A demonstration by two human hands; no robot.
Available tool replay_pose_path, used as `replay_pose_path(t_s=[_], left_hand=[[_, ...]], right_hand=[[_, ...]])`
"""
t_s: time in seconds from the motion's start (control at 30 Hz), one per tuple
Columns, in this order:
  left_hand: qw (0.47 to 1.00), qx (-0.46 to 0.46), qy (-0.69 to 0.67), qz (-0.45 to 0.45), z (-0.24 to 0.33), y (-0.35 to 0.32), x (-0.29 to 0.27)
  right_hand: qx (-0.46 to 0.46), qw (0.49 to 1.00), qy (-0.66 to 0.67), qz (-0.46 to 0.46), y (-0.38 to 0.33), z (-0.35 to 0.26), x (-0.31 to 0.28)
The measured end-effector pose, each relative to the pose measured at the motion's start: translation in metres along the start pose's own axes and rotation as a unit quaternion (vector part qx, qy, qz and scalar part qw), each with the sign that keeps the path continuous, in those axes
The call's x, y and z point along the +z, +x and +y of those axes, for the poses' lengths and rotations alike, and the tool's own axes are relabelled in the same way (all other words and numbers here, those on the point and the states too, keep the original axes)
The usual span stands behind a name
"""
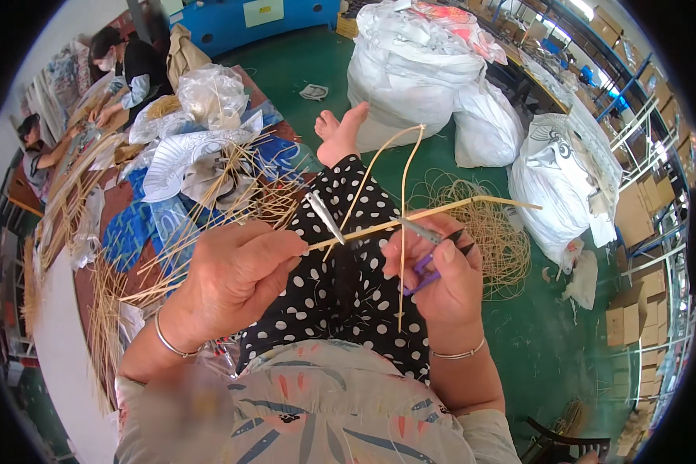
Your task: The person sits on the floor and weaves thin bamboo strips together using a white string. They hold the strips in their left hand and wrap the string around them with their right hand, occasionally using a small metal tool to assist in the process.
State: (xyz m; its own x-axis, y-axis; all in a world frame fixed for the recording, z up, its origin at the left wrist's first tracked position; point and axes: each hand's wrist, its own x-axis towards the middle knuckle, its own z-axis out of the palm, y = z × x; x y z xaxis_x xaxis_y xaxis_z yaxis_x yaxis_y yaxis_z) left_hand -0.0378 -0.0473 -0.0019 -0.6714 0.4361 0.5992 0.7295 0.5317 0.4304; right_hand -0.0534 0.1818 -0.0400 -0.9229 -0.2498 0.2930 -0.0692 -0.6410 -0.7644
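Observation:
My left hand (243,267) is closed, pinching one end of a thin bamboo strip (448,207) between thumb and fingers. The strip runs rightward above my lap, past my right hand, and bends near its far end. A second bamboo strip (404,182), folded to a sharp peak, crosses it. A narrow silvery metal piece (325,216) touches the first strip beside my left fingertips; its kind is unclear. My right hand (445,274) is curled around a small cutting tool (419,232) with a grey metal head and purple handles (421,277), next to where the strips cross.
A table (62,309) on the left bears loose bamboo strips (209,224), blue cloth and plastic bags. A coil of thin strips (487,240) lies on the green floor. Large white sacks (402,77) stand ahead, cardboard boxes (638,317) at right. Two people (131,77) work far left.

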Motion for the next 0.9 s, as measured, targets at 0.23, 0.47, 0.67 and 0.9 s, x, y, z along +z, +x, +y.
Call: replay_pose_path(t_s=[0.23, 0.47, 0.67, 0.9], left_hand=[[0.977, 0.126, 0.121, 0.126, 0.048, -0.009, -0.005], [0.908, -0.217, -0.342, 0.103, 0.040, -0.013, 0.040], [0.847, -0.254, -0.450, 0.120, 0.046, 0.010, 0.041], [0.869, -0.240, -0.422, 0.096, 0.039, 0.022, 0.039]], right_hand=[[-0.013, 0.996, 0.055, 0.073, -0.008, -0.007, 0.005], [-0.037, 0.991, 0.097, 0.087, -0.013, -0.005, 0.007], [0.002, 0.993, 0.099, 0.066, -0.017, 0.003, -0.002], [0.038, 0.997, 0.035, 0.055, -0.017, 0.007, -0.011]])
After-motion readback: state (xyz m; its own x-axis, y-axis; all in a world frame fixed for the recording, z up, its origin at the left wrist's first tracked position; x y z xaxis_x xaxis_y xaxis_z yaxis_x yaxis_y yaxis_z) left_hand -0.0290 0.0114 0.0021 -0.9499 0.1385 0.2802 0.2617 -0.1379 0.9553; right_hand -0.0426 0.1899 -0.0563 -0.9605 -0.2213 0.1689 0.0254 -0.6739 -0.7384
